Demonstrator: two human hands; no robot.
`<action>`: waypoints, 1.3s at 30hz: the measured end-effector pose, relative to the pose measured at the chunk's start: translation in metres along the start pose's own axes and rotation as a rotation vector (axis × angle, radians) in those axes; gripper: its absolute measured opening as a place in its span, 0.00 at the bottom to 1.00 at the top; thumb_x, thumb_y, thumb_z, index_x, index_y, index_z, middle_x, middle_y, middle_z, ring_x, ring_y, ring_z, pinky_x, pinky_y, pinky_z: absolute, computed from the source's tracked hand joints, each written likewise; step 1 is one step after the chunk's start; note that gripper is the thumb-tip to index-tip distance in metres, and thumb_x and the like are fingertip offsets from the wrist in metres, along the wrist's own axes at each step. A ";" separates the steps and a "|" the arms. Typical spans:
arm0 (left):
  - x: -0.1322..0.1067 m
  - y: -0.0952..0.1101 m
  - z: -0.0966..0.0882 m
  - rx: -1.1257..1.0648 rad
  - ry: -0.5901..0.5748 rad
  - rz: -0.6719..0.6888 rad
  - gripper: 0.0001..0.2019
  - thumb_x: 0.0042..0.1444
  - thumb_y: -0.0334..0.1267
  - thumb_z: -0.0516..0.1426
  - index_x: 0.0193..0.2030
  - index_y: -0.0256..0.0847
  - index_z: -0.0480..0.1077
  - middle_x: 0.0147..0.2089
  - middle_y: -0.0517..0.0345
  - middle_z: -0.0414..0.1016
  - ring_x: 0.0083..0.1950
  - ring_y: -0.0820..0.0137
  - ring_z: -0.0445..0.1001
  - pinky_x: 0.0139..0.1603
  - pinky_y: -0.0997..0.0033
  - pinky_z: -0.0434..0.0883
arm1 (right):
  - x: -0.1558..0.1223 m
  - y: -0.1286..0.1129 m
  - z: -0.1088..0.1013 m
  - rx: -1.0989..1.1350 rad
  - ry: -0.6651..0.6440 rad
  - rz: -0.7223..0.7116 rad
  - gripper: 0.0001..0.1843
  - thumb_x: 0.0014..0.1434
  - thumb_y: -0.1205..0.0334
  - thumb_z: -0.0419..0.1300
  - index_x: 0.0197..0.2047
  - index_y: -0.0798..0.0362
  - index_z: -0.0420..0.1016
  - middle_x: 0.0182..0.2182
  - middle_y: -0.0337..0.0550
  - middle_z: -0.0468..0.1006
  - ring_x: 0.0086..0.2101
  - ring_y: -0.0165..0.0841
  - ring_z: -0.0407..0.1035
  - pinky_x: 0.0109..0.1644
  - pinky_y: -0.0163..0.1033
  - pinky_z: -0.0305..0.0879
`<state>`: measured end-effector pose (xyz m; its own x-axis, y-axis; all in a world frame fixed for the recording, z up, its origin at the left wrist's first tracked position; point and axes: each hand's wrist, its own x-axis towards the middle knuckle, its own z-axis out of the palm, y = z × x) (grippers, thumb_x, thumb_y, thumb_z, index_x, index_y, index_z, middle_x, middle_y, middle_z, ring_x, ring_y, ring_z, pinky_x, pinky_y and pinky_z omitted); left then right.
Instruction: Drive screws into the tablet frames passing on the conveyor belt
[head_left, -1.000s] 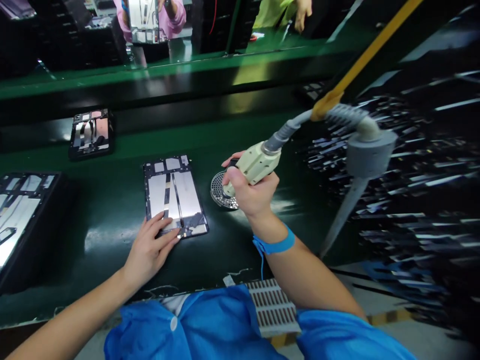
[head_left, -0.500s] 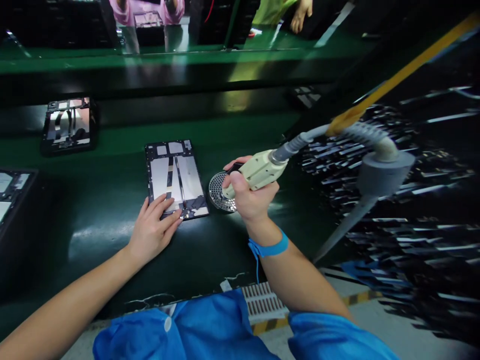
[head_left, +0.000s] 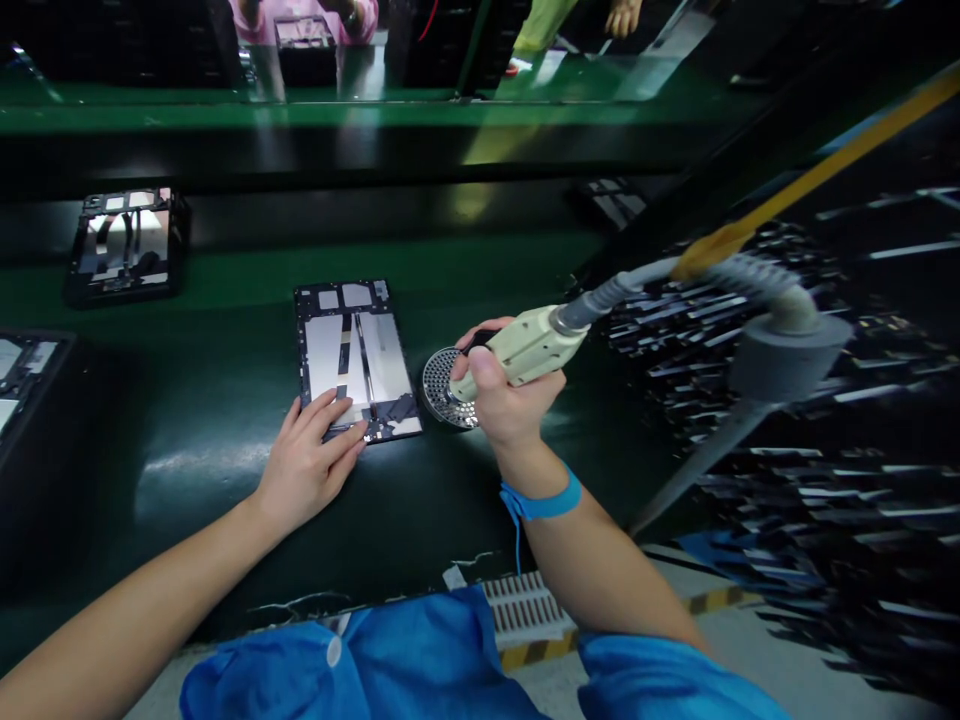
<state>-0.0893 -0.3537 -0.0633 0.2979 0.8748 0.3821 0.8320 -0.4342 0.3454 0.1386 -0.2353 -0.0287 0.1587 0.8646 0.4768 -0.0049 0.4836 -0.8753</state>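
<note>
An opened tablet (head_left: pixel 390 355), its inner side up with a silver plate, dark flat cables and a black frame, lies on the dark green work surface. My left hand (head_left: pixel 311 455) rests on its lower left corner, fingers stretched out and slightly spread. Right of the tablet, my right hand (head_left: pixel 517 400) is wrapped round a cream-coloured hand tool (head_left: pixel 540 345) with a grey hose at its rear. A round perforated metal disc (head_left: pixel 442 385) shows at the tool's front end, beside the tablet's right edge. My fingers partly hide where disc and tool meet.
Another opened tablet (head_left: pixel 127 245) sits back left, and part of a black tray (head_left: pixel 37 370) with a device shows at the left edge. A yellow strap (head_left: pixel 810 170) and a grey funnel-shaped fitting (head_left: pixel 787 360) hang at right. Beyond the bench, a person in pink sleeves (head_left: pixel 360 20) is visible.
The view has shifted slightly, so the tablet, the tool and the hose appear a little further right. Both hands keep their hold and position relative to the tablet.
</note>
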 end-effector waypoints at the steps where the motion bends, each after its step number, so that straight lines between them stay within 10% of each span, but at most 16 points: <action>1: 0.000 0.000 0.000 -0.002 0.003 -0.001 0.12 0.67 0.37 0.57 0.55 0.46 0.77 0.62 0.46 0.75 0.69 0.52 0.68 0.65 0.36 0.68 | 0.000 0.000 0.000 -0.005 -0.002 -0.005 0.12 0.58 0.56 0.68 0.44 0.49 0.76 0.30 0.37 0.79 0.21 0.30 0.72 0.26 0.41 0.72; 19: 0.001 0.004 0.005 -0.044 0.008 -0.051 0.12 0.69 0.36 0.56 0.54 0.46 0.77 0.63 0.46 0.74 0.69 0.51 0.68 0.66 0.32 0.67 | 0.001 -0.024 0.008 0.068 0.045 -0.019 0.10 0.59 0.57 0.67 0.43 0.49 0.75 0.33 0.37 0.79 0.20 0.29 0.71 0.22 0.39 0.70; 24: 0.002 0.004 0.005 -0.064 -0.004 -0.055 0.12 0.69 0.36 0.56 0.55 0.47 0.77 0.63 0.47 0.74 0.70 0.51 0.67 0.66 0.32 0.66 | -0.010 -0.044 0.026 0.133 -0.119 -0.073 0.14 0.59 0.53 0.67 0.47 0.45 0.73 0.35 0.39 0.79 0.20 0.30 0.73 0.24 0.41 0.73; 39: 0.001 0.004 0.005 -0.061 -0.013 -0.050 0.12 0.69 0.36 0.55 0.55 0.47 0.77 0.63 0.47 0.74 0.70 0.52 0.67 0.66 0.32 0.67 | 0.000 -0.005 0.000 0.022 0.072 -0.039 0.11 0.57 0.58 0.68 0.43 0.49 0.75 0.32 0.37 0.79 0.19 0.30 0.71 0.22 0.39 0.70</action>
<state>-0.0836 -0.3531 -0.0655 0.2627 0.8984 0.3519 0.8163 -0.4014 0.4153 0.1384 -0.2377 -0.0247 0.2298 0.8334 0.5027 -0.0193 0.5203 -0.8538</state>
